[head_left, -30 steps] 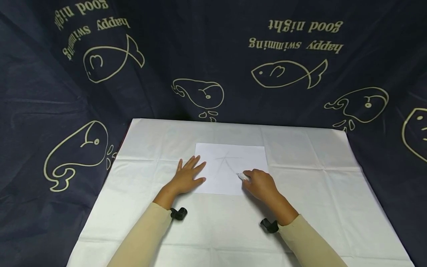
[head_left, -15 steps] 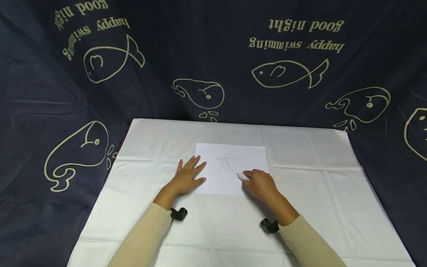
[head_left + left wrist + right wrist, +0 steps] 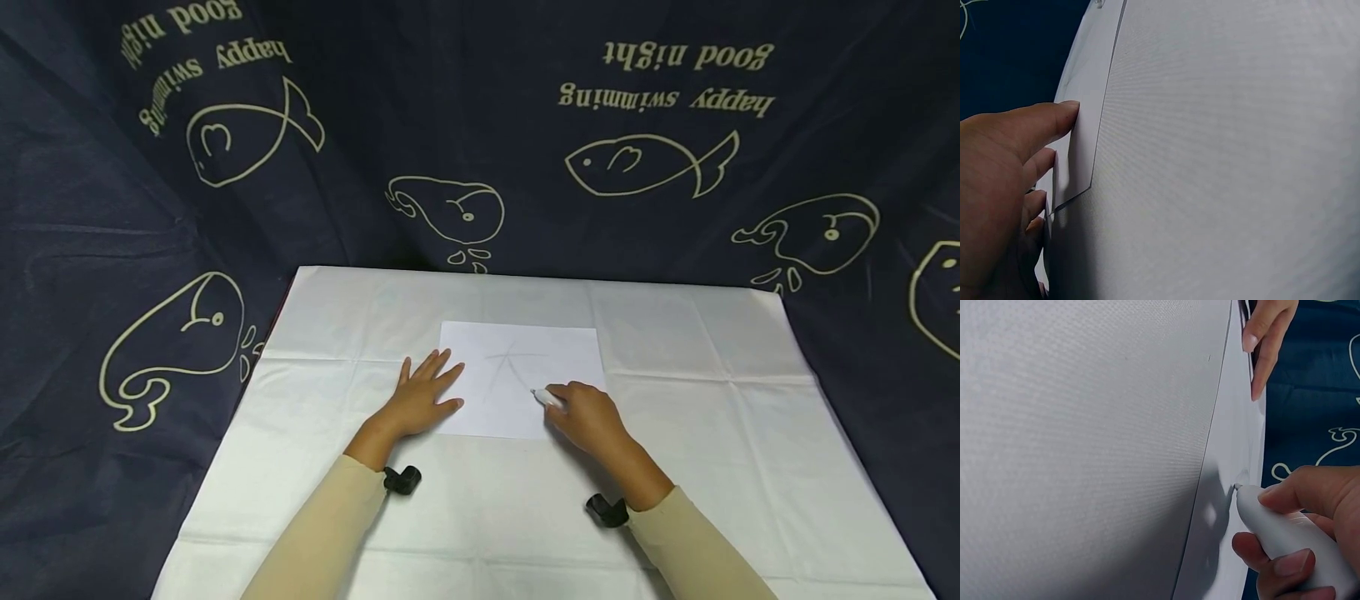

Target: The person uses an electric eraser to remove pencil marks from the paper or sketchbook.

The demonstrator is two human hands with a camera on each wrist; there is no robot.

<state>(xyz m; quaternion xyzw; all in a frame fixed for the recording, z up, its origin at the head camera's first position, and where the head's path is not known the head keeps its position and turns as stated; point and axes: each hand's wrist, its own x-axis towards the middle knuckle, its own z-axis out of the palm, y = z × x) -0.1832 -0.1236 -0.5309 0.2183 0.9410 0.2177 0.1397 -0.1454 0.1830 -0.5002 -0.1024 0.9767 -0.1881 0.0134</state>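
Head view + both wrists: right hand [image 3: 588, 417] clamped on white pen [image 3: 547, 397], left hand [image 3: 420, 404] flat at paper [image 3: 506, 396]

Head: paper lies on a white cloth [image 3: 480, 508], between the 2 hands. Pen is over its right half, tip pointing left. Faint strokes [image 3: 516, 356] on the sheet: 1 roughly level, others slanting. Left hand sits across the sheet's left edge, fingers spread apart, holding nothing. Beige sleeves [image 3: 322, 533] on both arms, 1 black device [image 3: 402, 481] by each wrist. Dark fabric [image 3: 450, 100] beyond, printed with pale fish and whale outlines; lettering reads upside down.

Left wrist: thumb extended over the paper near a corner, other fingers lower, partly hidden behind each other. Pen not identifiable from this angle.

Right wrist: thumb on 1 side of the pen, curled fingers on the other, solid grip. Pen tilted, tip down at the paper, meeting its shadow. Left hand's fingertips at top, well apart from the pen.
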